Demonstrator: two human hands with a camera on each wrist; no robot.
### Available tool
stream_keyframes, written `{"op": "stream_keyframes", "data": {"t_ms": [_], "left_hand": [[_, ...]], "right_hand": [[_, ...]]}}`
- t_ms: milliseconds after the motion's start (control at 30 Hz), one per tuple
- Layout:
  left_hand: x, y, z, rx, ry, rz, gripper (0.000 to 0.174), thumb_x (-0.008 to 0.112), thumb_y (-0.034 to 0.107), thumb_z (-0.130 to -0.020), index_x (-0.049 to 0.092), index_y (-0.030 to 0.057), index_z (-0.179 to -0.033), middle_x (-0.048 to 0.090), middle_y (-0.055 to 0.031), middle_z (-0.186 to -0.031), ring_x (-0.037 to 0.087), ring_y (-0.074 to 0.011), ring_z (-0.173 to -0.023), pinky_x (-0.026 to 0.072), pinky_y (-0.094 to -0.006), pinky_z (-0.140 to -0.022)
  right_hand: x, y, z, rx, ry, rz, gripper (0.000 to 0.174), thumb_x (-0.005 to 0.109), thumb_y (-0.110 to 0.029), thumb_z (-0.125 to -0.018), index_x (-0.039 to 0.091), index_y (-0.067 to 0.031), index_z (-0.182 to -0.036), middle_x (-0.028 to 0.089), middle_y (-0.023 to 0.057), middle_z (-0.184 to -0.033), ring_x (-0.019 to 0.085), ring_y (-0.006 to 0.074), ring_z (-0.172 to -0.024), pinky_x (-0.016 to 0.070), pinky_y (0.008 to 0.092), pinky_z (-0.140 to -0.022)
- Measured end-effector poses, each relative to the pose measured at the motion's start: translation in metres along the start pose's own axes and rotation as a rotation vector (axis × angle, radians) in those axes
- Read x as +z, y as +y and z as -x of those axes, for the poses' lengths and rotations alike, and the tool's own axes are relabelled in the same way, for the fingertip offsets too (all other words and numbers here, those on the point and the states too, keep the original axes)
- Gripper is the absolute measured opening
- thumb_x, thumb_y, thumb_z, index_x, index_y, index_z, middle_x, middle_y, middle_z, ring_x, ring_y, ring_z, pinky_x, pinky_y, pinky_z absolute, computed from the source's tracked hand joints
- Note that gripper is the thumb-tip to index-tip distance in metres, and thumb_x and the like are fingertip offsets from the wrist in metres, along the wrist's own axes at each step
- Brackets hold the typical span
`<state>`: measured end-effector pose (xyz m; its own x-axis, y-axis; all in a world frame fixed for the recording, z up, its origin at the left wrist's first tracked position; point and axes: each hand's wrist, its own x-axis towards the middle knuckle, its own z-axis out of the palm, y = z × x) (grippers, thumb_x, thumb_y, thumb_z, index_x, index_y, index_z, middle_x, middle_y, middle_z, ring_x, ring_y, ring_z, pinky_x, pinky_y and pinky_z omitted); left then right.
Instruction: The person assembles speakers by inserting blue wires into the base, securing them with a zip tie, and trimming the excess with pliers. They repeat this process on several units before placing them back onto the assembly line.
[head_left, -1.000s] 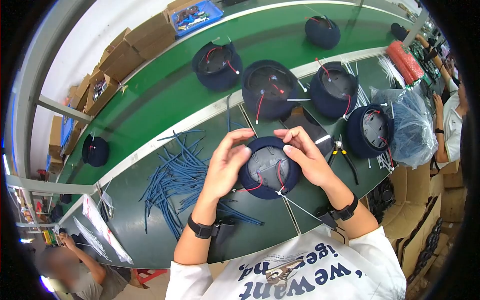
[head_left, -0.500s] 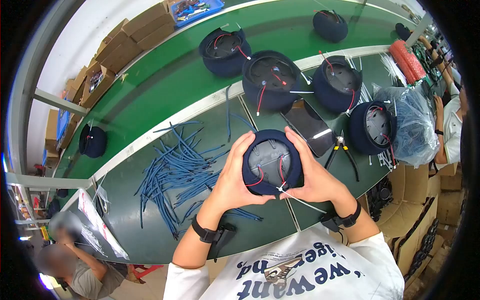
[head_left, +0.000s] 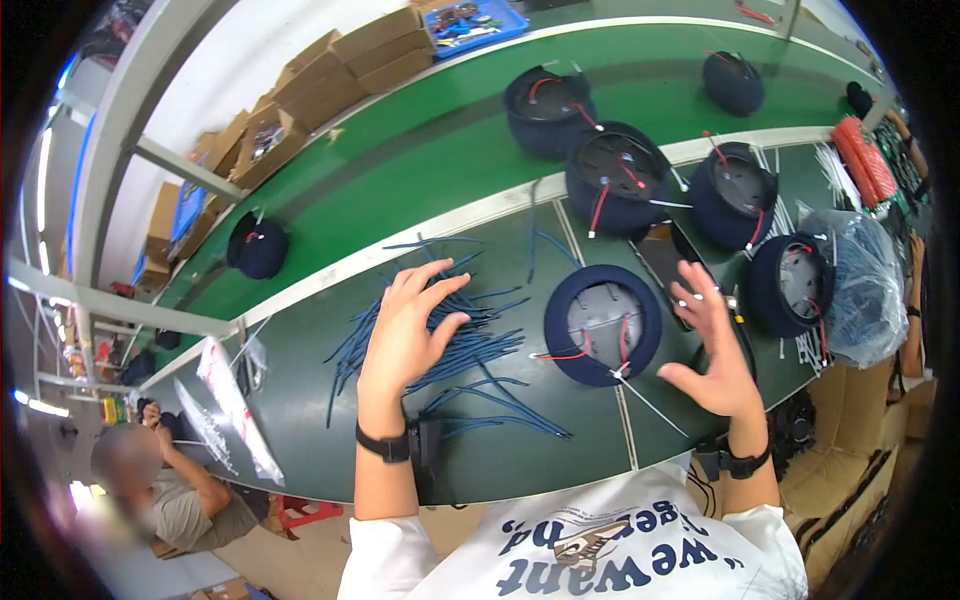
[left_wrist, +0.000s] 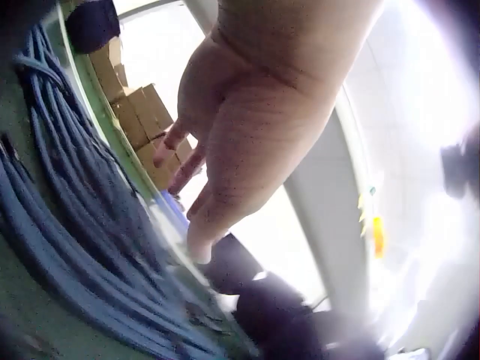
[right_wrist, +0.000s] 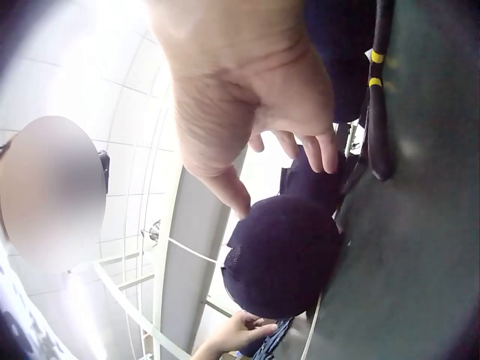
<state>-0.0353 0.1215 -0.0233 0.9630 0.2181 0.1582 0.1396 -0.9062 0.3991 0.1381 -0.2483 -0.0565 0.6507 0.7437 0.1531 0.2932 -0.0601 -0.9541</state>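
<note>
A round navy cloth-covered shell [head_left: 561, 345] with a grey plastic inside, red wires and a white cable tie [head_left: 655, 405] sits on the dark green table, between the hands. My left hand [head_left: 405, 325] is above a pile of thin blue tubes [head_left: 470, 345], fingers spread and holding nothing; in the left wrist view the tubes [left_wrist: 82, 217] lie beside and below it. To the right of the shell, my right hand [head_left: 715, 350] is raised with its fingers apart and nothing in it. The right wrist view shows the shell [right_wrist: 285, 255] just beyond the thumb.
Several similar shells [head_left: 620, 205] stand behind, some on the green conveyor belt [head_left: 400, 165]. A phone [head_left: 660, 255] and pliers [head_left: 738, 305] lie partly behind the right hand. A clear plastic bag [head_left: 860, 290] is at the right, a seated person [head_left: 190, 500] at far left.
Both hands held the shell half a second ago and have let go of it. The left hand has moved left over the tubes; the right has drawn off to the right. The head view has shifted.
</note>
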Motion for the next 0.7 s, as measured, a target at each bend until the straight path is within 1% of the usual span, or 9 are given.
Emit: {"op": "stream_keyframes", "data": {"t_ms": [67, 167, 267, 333, 433, 533, 600, 667, 700], "left_hand": [[0.015, -0.03, -0.002, 0.059, -0.051, -0.065, 0.032, 0.083, 0.012, -0.083, 0.079, 0.0098, -0.114, 0.069, -0.0111, -0.13, 0.061, -0.0356, -0.119, 0.0487, -0.047, -0.102], [0.028, -0.027, -0.009, 0.112, -0.063, -0.015, 0.02, 0.083, 0.013, -0.084, 0.079, 0.0086, -0.102, 0.067, -0.0075, -0.108, 0.062, -0.0306, -0.107, 0.0473, -0.0447, -0.096], [0.018, -0.022, -0.012, 0.156, 0.015, -0.009, 0.019, 0.085, 0.012, -0.082, 0.081, 0.0089, -0.1, 0.069, -0.0062, -0.108, 0.063, -0.029, -0.105, 0.0475, -0.0416, -0.094], [0.009, -0.02, -0.013, 0.118, 0.123, 0.055, 0.016, 0.085, 0.009, -0.083, 0.081, 0.0066, -0.099, 0.072, -0.0087, -0.102, 0.066, -0.0299, -0.099, 0.0509, -0.0405, -0.089], [-0.012, 0.002, -0.019, 0.032, 0.336, 0.223, 0.016, 0.079, 0.001, -0.088, 0.079, 0.0007, -0.105, 0.076, -0.0128, -0.094, 0.072, -0.024, -0.083, 0.0558, -0.0344, -0.078], [-0.022, 0.012, -0.024, -0.031, 0.423, 0.27, 0.018, 0.074, -0.001, -0.094, 0.079, -0.0007, -0.112, 0.077, -0.0107, -0.096, 0.074, -0.0172, -0.083, 0.0572, -0.0285, -0.075], [-0.016, 0.014, -0.029, -0.061, 0.511, 0.407, 0.018, 0.072, -0.001, -0.097, 0.078, -0.0019, -0.114, 0.078, -0.0094, -0.098, 0.074, -0.0156, -0.084, 0.0584, -0.0266, -0.074], [-0.016, 0.042, -0.027, -0.104, 0.508, 0.798, 0.015, 0.068, 0.001, -0.103, 0.073, -0.0007, -0.117, 0.077, -0.0096, -0.102, 0.076, -0.0161, -0.091, 0.0607, -0.027, -0.072], [-0.014, 0.063, -0.028, -0.053, 0.531, 0.976, 0.014, 0.068, 0.004, -0.104, 0.07, 0.001, -0.117, 0.077, -0.0119, -0.104, 0.077, -0.0179, -0.092, 0.0606, -0.027, -0.071]], "right_hand": [[0.004, 0.002, 0.001, 0.004, 0.052, -0.029, 0.11, 0.087, -0.009, -0.079, 0.022, -0.0043, -0.169, 0.032, 0.0199, -0.172, 0.045, 0.0362, -0.151, 0.0392, 0.0487, -0.121], [0.007, -0.003, -0.001, 0.009, 0.082, -0.032, 0.103, 0.084, -0.006, -0.082, 0.027, -0.0036, -0.167, 0.039, 0.0196, -0.168, 0.051, 0.0351, -0.147, 0.0422, 0.0467, -0.118], [0.004, -0.009, 0.001, 0.002, 0.13, -0.049, 0.094, 0.082, -0.004, -0.083, 0.034, -0.0025, -0.164, 0.044, 0.018, -0.164, 0.056, 0.029, -0.14, 0.0453, 0.042, -0.112], [0.003, -0.02, 0.0, -0.06, 0.275, -0.057, 0.062, 0.076, -0.004, -0.092, 0.055, 0.0, -0.15, 0.065, 0.0173, -0.141, 0.068, 0.0225, -0.121, 0.0535, 0.0345, -0.096], [-0.018, -0.044, 0.008, 0.121, 0.127, -0.22, 0.028, 0.065, -0.007, -0.102, 0.071, 0.0025, -0.128, 0.078, 0.0123, -0.105, 0.075, 0.0156, -0.093, 0.0576, 0.0271, -0.077], [-0.007, -0.097, -0.015, 0.235, -0.203, -0.237, 0.027, 0.059, -0.014, -0.109, 0.077, 0.0042, -0.115, 0.077, 0.0084, -0.083, 0.074, 0.0129, -0.073, 0.0584, 0.0246, -0.065], [0.004, -0.099, -0.029, 0.239, -0.46, -0.314, 0.035, 0.058, -0.023, -0.112, 0.074, 0.0067, -0.124, 0.078, 0.0139, -0.095, 0.076, 0.0175, -0.086, 0.0628, 0.0302, -0.075], [0.019, -0.099, -0.042, 0.37, -0.644, -0.364, 0.04, 0.054, -0.024, -0.114, 0.068, 0.0067, -0.134, 0.077, 0.017, -0.109, 0.076, 0.0215, -0.096, 0.0631, 0.033, -0.083], [0.025, -0.096, -0.05, 0.401, -0.781, -0.463, 0.052, 0.049, -0.034, -0.116, 0.053, 0.0029, -0.153, 0.07, 0.02, -0.131, 0.072, 0.0266, -0.115, 0.0592, 0.0403, -0.099]]}}
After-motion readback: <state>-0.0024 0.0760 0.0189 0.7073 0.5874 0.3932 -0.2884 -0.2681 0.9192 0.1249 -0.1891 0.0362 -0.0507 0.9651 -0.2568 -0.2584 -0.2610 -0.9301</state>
